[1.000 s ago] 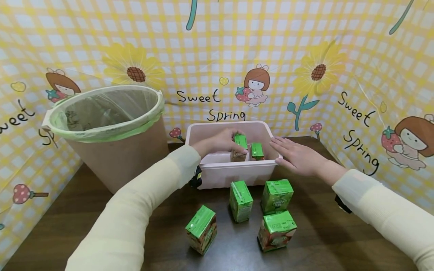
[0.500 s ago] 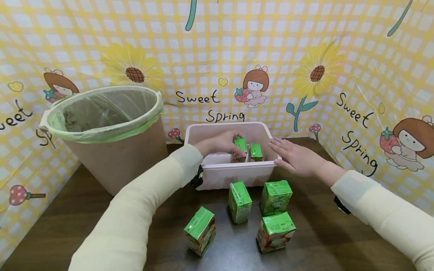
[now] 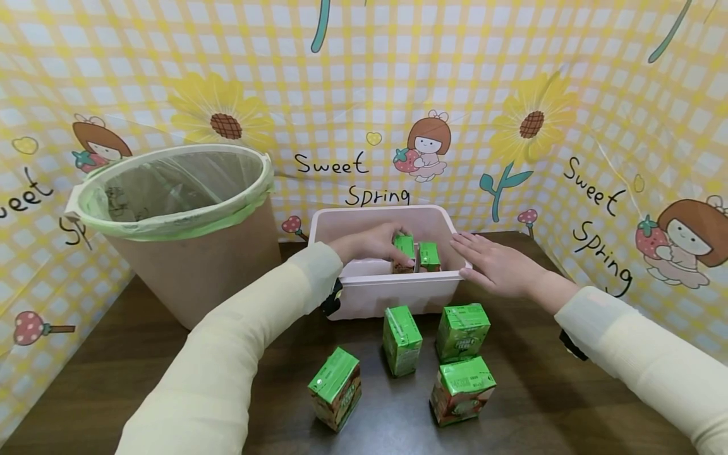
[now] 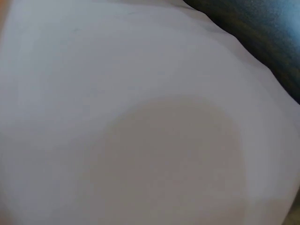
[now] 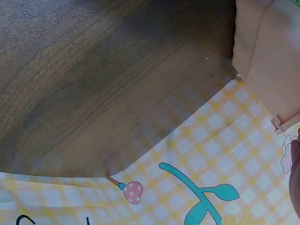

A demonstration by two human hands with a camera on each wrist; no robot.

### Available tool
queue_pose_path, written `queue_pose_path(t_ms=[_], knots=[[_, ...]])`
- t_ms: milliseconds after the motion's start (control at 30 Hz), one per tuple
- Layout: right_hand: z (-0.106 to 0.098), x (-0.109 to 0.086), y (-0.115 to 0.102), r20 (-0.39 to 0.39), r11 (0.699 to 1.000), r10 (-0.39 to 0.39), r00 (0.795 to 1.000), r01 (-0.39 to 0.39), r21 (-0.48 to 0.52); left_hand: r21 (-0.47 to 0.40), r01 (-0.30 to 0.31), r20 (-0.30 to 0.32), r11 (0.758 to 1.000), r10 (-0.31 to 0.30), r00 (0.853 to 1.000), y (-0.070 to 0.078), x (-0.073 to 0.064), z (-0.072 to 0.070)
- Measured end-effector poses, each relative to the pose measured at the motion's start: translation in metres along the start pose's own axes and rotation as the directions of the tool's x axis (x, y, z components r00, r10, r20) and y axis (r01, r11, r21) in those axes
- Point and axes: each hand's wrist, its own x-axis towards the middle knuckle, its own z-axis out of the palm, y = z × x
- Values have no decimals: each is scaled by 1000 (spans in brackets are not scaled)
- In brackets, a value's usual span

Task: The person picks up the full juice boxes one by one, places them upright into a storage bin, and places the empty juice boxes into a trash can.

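Inside a pale pink plastic bin (image 3: 398, 297) in the head view, my left hand (image 3: 376, 244) grips a green-topped drink carton (image 3: 404, 245) between thumb and fingers. To its right in the bin stands a second drink carton (image 3: 428, 254), close beside it. My right hand (image 3: 502, 265) rests with straight fingers against the bin's right rim. The left wrist view is filled by a blurred pale surface. At the top right of the right wrist view shows the bin's outer wall (image 5: 272, 56), with a sliver of hand at the right edge.
Several similar cartons stand on the dark wooden table (image 3: 273, 404) in front of the bin, among them a middle carton (image 3: 402, 340) and a left carton (image 3: 335, 387). A tall lined trash can (image 3: 227, 265) stands at the left. Checked cloth (image 3: 341, 76) hangs behind.
My left hand has lowered its carton deeper into the bin, near the second one. The right hand stays at the rim. The head view has shifted very slightly.
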Motion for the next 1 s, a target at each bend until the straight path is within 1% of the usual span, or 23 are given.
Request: queue_pose_path(t_ms=[367,500,633,733,867,1000], knots=[[1,1,0,-10,1000,-11,1000,11,-4,37,5,5,999,-5,1000,-1,1,2],[1,0,1,-15,1000,-10,1000,10,-2,39,13,21,999,-14,1000,-2,1,3],[2,0,1,-4,1000,-2,1000,2,1,47,18,37,999,-19,999,-4,3,4],[2,0,1,2,1000,1,1000,-1,5,73,26,42,997,-29,999,-6,4,4],[2,0,1,-3,1000,-6,1000,6,7,109,51,48,993,-57,997,-7,4,5],[1,0,1,1,1000,-3,1000,3,3,148,52,44,988,-60,997,-4,3,5]])
